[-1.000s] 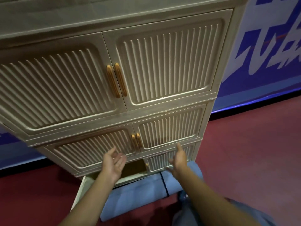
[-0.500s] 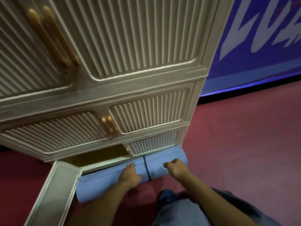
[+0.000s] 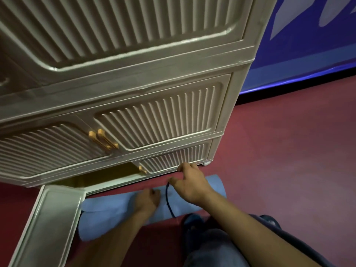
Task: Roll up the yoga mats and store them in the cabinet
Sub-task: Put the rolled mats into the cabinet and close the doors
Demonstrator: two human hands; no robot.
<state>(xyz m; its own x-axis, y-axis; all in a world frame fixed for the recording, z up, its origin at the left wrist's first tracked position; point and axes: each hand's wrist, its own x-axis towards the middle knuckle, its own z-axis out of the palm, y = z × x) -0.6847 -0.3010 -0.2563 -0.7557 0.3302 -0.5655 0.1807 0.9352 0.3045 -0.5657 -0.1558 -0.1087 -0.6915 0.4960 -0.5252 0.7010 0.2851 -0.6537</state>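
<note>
I'm gripping the rolled yoga mat (image 3: 119, 211) under my left hand (image 3: 147, 200), right hand (image 3: 189, 186) loosely open beside the strap (image 3: 169, 201) (already tied), next lifting it into the open compartment (image 3: 100, 175) ahead.

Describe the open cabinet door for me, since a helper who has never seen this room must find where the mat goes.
Start at the tall cream cabinet with ribbed doors on the red floor. Go to its bottom row, left side: that door swings out toward the viewer, beside the rolled blue mat. It is the only door standing open; the other doors in view are shut.
</note>
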